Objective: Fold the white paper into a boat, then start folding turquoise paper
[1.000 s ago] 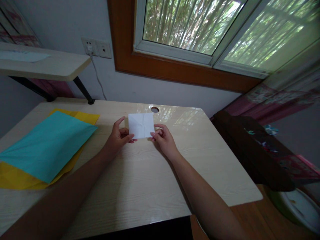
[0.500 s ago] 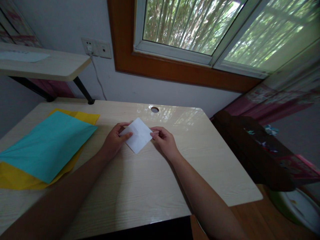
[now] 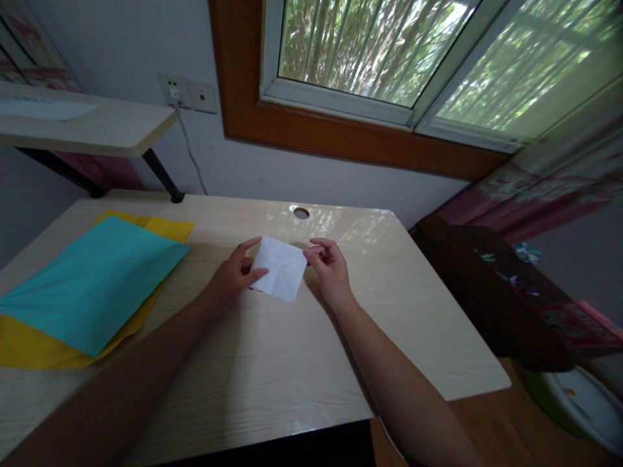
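Item: folded white paper (image 3: 281,275), 1 piece, lying between the 2 hands near the middle of the desk (image 3: 272,363), tilted so that 1 corner is pointing toward 5 o'clock. Creases are showing across its top face; the sheet is thin, matte and roughly 4-sided.

Left hand (image 3: 231,279): sitting at 9 o'clock of the paper, touching its left edge. The thumb is lying over the paper's near-left edge and the forefinger is reaching to its far-left corner, so the hand is pinching that side. The other fingers are curled beneath.

Right hand (image 3: 333,269): sitting at 3 o'clock of the paper, fingertips bunched together and meeting the paper's right corner. Whether it is gripping the corner or only touching it, I cannot tell.

Coloured sheets: 2, lying flat at 9 o'clock of the hands, well apart from them. 1 teal sheet (image 3: 92,285) is resting on top of 1 yellow sheet (image 3: 34,350), whose edges are showing around it. Both are large, smooth and rectangular.

Desk: 1, pale wood-grain laminate with rounded corners and a glossy far end, bearing 1 round cable hole (image 3: 301,213) at 12 o'clock of the paper.

Wall sockets (image 3: 187,94): 2 plates, side by side, 1 with a cord hanging down.
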